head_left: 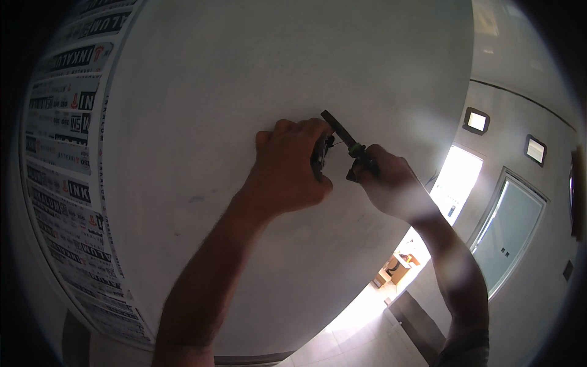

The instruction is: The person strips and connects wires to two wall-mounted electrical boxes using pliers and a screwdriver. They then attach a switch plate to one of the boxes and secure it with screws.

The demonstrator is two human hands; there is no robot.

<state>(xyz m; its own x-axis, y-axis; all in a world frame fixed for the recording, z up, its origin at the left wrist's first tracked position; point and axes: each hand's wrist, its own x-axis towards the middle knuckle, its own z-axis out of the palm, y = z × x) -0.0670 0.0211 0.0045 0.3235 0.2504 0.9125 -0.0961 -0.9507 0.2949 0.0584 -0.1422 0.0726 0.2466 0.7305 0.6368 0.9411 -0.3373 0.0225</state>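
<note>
A broad pale grey wall panel (263, 73) fills most of the view, smooth and bare across its middle. Along its left edge runs a strip of black-and-white printed sheeting (67, 153), curving down toward the lower left. To the right, past the panel's edge, the room opens out: a bright doorway (455, 177) throwing glare, a frosted glass door (507, 232) beside it, and two small lit square windows (477, 121) higher on the far wall.

Both forearms rise from below and meet near the panel's centre-right. The left hand (287, 171) is pressed up against the panel, fingers curled closed around a small dark object (320, 156) — only a sliver of it shows between the knuckles, and what it is cannot be told. The right hand (385, 180) sits just beside it, closed firmly on the handle of a dark, slender tool (343, 136). The tool's flat shaft slants up and to the left, its end lying over the left hand's knuckles and against the panel. A thin wire-like line seems to run between the dark object and the tool — too fine to be sure.
</note>
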